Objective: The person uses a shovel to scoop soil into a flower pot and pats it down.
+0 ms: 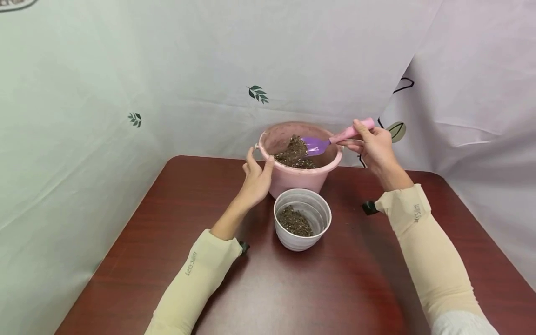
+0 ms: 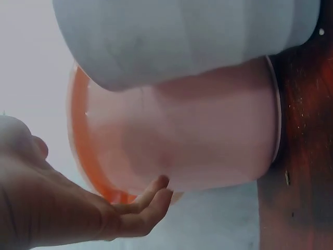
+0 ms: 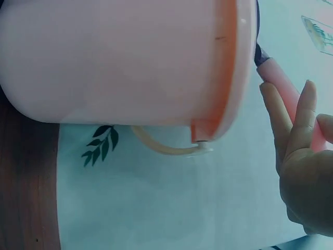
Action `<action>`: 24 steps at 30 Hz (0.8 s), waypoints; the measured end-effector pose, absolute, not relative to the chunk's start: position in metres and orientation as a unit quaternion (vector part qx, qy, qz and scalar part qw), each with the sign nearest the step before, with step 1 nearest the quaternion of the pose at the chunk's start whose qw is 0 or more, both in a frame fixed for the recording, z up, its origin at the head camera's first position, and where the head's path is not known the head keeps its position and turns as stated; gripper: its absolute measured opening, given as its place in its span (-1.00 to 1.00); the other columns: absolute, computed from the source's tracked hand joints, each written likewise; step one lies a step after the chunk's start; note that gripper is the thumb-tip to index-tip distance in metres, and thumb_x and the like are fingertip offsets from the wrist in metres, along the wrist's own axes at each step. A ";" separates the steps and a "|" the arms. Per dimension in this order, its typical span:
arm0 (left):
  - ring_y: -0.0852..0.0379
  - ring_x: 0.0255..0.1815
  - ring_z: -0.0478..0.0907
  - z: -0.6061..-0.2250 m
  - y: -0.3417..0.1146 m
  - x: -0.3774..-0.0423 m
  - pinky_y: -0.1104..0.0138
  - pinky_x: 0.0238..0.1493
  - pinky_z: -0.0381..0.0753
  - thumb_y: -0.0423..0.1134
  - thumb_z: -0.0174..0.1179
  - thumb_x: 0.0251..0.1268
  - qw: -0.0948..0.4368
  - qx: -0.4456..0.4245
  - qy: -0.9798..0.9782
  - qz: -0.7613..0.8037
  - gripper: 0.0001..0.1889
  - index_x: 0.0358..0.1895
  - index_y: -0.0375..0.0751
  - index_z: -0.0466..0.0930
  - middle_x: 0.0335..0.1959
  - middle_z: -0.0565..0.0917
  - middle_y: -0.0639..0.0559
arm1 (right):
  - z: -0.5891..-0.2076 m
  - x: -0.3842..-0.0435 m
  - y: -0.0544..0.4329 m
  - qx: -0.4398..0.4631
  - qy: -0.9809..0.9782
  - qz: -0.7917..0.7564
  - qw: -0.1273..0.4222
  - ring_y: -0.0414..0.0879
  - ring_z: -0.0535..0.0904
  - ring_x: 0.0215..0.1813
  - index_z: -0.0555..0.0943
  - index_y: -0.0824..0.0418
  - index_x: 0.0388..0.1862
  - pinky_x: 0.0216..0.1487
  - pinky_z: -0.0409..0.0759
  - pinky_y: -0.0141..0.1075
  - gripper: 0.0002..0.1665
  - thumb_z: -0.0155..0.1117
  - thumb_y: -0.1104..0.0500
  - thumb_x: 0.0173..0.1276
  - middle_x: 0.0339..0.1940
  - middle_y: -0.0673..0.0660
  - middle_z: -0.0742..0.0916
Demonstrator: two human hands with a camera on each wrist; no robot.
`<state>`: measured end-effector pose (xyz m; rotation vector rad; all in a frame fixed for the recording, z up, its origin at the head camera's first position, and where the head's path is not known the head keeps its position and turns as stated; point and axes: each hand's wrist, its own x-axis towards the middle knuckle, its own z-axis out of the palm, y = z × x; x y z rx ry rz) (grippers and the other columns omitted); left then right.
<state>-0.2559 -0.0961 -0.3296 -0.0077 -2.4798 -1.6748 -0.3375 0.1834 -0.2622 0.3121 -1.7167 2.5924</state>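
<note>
My right hand (image 1: 378, 149) pinches the pink handle of a small garden trowel (image 1: 351, 133) between thumb and fingers. Its purple blade reaches into a pink bucket (image 1: 293, 179), where it carries a heap of dark, speckled potting soil (image 1: 295, 149). On the bucket's left side my left hand (image 1: 256, 179) holds the rim, thumb at the top edge and fingers by the handle knob. Seen from the left wrist, those fingers (image 2: 151, 205) lie bent along the bucket's outer wall. Close in front of the bucket stands a grey-white ridged pot (image 1: 302, 242) with some soil in it.
All of this stands on a dark red-brown wooden table (image 1: 268, 288) with rounded far corners. White cloth (image 1: 188, 60) with leaf prints hangs behind and at both sides. A thin cream bail handle (image 3: 161, 148) hangs from the bucket. Small soil crumbs (image 2: 287, 177) lie on the tabletop.
</note>
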 end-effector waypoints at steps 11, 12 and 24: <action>-0.28 0.52 -0.02 -0.345 -0.098 -0.211 -0.10 0.44 0.08 0.16 0.01 0.48 -0.057 -0.127 -0.862 -0.488 -0.10 0.57 -0.24 -0.30 0.45 -0.04 -0.46 | -0.255 -0.310 0.207 0.153 -0.552 0.820 -0.004 0.06 0.77 -0.33 0.72 0.49 -0.31 -0.47 0.63 -0.39 -0.65 0.31 0.15 0.40 -0.39 0.33 0.78; -0.26 0.52 -0.03 -0.348 -0.098 -0.210 -0.09 0.44 0.08 0.18 0.04 0.45 -0.073 -0.138 -0.862 -0.482 -0.08 0.57 -0.21 -0.29 0.46 -0.04 -0.43 | -0.254 -0.306 0.210 0.153 -0.548 0.822 -0.002 0.06 0.77 -0.33 0.72 0.49 -0.31 -0.48 0.63 -0.39 -0.66 0.31 0.16 0.40 -0.39 0.32 0.78; -0.10 0.46 0.01 -0.360 -0.097 -0.203 0.04 0.42 0.17 0.04 0.44 0.11 -0.125 -0.228 -0.869 -0.420 0.16 0.54 -0.24 -0.26 0.46 -0.03 -0.34 | -0.265 -0.269 0.218 0.144 -0.502 0.853 -0.008 0.04 0.76 -0.43 0.59 0.44 -0.28 -0.61 0.58 -0.40 -0.82 0.24 0.28 0.44 -0.44 0.28 0.77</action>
